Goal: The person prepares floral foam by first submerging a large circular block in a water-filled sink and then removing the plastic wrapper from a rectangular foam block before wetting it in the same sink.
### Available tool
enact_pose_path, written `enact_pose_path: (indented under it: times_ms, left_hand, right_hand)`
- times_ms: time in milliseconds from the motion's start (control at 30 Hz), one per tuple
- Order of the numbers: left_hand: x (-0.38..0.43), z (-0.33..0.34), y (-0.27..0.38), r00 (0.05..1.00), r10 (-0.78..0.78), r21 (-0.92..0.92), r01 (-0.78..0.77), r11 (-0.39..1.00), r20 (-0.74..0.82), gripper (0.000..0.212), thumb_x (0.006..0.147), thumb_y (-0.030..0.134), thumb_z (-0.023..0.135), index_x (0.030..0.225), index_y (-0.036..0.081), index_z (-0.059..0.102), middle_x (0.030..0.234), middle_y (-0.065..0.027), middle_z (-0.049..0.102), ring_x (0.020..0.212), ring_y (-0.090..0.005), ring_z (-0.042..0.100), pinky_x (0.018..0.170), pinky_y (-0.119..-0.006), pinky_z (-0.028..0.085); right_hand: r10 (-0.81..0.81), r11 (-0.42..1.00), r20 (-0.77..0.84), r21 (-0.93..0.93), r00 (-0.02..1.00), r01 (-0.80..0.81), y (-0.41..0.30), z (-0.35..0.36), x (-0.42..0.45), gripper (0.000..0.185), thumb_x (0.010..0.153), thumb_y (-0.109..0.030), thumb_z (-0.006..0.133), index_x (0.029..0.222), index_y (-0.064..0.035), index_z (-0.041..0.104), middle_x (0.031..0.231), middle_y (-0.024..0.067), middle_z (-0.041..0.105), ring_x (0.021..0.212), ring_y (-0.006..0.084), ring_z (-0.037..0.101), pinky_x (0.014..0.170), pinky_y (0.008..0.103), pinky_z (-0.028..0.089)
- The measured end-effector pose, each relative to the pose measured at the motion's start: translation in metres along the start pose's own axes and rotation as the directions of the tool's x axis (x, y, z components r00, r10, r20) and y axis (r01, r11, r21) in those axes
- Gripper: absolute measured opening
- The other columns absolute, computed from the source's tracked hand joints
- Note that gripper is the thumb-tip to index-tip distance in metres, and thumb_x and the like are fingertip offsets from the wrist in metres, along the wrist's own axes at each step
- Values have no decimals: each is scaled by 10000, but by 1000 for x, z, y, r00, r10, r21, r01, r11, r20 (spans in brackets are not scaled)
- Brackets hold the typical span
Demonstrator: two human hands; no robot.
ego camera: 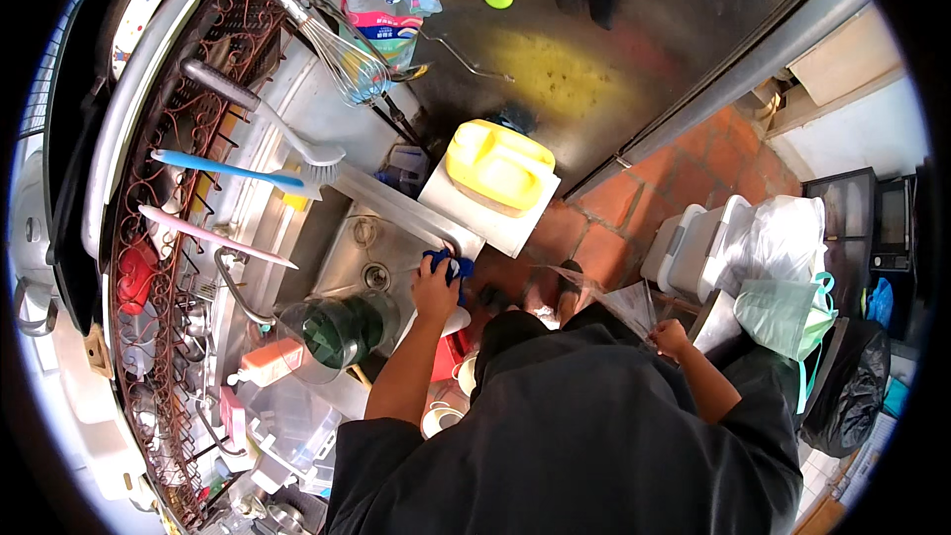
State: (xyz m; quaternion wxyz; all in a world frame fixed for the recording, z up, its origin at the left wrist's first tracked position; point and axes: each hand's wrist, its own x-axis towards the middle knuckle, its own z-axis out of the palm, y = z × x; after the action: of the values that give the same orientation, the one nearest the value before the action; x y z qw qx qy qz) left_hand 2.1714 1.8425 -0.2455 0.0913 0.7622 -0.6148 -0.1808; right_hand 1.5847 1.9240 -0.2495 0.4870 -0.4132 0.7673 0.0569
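My left hand [435, 286] grips a dark blue cloth [462, 267] at the front rim of the stainless steel sink [338, 245]. Part of the cloth hangs over the edge. Off to the right, my right hand [671, 339] pinches a clear plastic sheet or bag [628, 312], which spreads out in front of my legs. Inside the sink the drain [377, 276] shows. A dark green round object [338, 331], seemingly within a clear container, sits beside my left forearm. Just past the sink's corner, a yellow plastic jug [499, 163] rests on a white box [513, 230].
A scrolled metal rack [167, 238] runs along the left, with a whisk [345, 63] and brushes [223, 167] jutting over the sink. An orange bottle [273, 362] and clear plastic boxes [290, 416] crowd the near counter. Grey bins [695, 245] stand on the tiled floor [605, 253].
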Motion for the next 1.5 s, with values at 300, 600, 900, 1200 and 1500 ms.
enact_pose_path:
  times_ms: [300, 600, 900, 1200, 1500]
  left_hand:
    - [82, 22, 13, 842, -534, -217, 509, 833, -77, 571, 881, 364, 747, 1326, 32, 612, 1306, -258, 619, 1244, -418, 571, 1056, -506, 466]
    - [131, -44, -131, 315, -948, -661, 701, 268, -50, 595, 828, 292, 756, 1293, -56, 626, 1319, -306, 634, 1127, -433, 680, 1006, -495, 539]
    - [88, -11, -116, 599, -800, -873, 371, 315, -34, 717, 805, 261, 834, 1368, -94, 568, 1347, -282, 634, 1212, -376, 642, 1001, -441, 523]
    - [92, 73, -109, 674, -299, -736, 594, -326, 676, 191, 827, 181, 754, 964, 108, 644, 843, -72, 641, 642, -217, 610, 543, -357, 501]
    - [104, 80, -92, 647, -498, -813, 510, -281, 578, 161, 796, -8, 647, 921, 87, 614, 764, -68, 649, 538, -196, 614, 462, -328, 503]
  right_hand:
    - [11, 1000, -39, -27, 999, -12, 1, 7, -5, 205, 865, -171, 743, 755, 1, 726, 624, 103, 682, 527, 198, 663, 531, 354, 538]
    - [6, 1000, -87, -14, 996, -7, -13, 7, -36, 202, 853, -151, 756, 745, 16, 718, 623, 81, 671, 503, 168, 628, 505, 333, 518]
    - [3, 1000, -39, -11, 999, -3, -20, 9, -9, 224, 827, -152, 760, 663, -6, 712, 593, 84, 665, 525, 171, 640, 526, 345, 530]
    - [-77, 995, -88, -73, 993, 71, -53, -11, -26, 209, 885, -153, 733, 768, 19, 719, 596, 82, 654, 489, 164, 634, 499, 344, 525]
    - [-20, 968, -70, -251, 997, 2, -10, 0, -57, 192, 847, -184, 754, 763, -11, 748, 640, 96, 692, 551, 186, 642, 577, 371, 549]
